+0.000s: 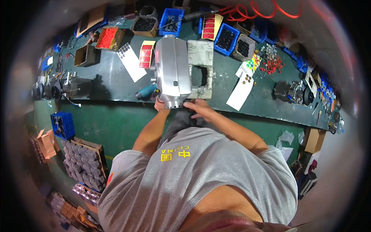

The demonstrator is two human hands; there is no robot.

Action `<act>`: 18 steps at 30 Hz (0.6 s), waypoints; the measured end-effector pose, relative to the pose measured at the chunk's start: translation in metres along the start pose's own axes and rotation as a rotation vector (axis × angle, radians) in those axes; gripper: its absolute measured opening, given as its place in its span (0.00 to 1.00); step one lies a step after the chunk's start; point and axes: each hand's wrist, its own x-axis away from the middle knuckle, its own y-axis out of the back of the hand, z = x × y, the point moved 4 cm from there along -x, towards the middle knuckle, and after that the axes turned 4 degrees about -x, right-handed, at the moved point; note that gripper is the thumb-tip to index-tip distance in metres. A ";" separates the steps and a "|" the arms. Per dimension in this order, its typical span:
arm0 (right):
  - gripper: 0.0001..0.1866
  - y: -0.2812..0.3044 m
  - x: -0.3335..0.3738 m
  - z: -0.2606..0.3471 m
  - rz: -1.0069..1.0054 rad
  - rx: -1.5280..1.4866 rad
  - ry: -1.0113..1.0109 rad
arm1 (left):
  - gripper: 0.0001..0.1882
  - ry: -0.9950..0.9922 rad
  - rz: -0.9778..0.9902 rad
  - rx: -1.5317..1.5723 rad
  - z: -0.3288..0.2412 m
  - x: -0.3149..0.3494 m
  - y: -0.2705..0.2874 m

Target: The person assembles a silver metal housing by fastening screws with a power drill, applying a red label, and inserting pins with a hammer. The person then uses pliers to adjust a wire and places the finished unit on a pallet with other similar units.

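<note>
A silver metal air heater lies lengthwise on the bench, its round slotted end jutting over the near edge. At the left of that end my left hand is closed around the rim, its fingers partly hidden underneath. My right hand grips the right side of the same end, its fingertips against the rim and its other fingers curled below. Beside the heater on the left lies a teal power tool, partly covered. A whitish frame block with a rectangular opening sits just to its right.
Along the back of the green bench stand parts bins, including a blue bin and a box of red caps. White sheets and red labels lie nearby. Motor assemblies sit at both sides. A red coiled hose hangs above.
</note>
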 end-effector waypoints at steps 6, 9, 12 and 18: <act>0.45 -0.054 -0.049 -0.017 0.111 -0.126 -0.072 | 0.37 -0.067 -0.058 -0.020 0.027 -0.010 -0.005; 0.25 -0.056 -0.062 -0.032 0.056 -0.214 -0.090 | 0.21 0.128 0.043 -0.208 0.038 -0.013 0.001; 0.19 -0.042 -0.065 -0.036 0.034 -0.222 -0.039 | 0.16 0.116 0.026 -0.138 0.000 0.012 0.065; 0.25 -0.039 -0.069 -0.040 0.025 -0.205 0.007 | 0.15 -0.418 -0.293 0.346 -0.091 -0.014 0.172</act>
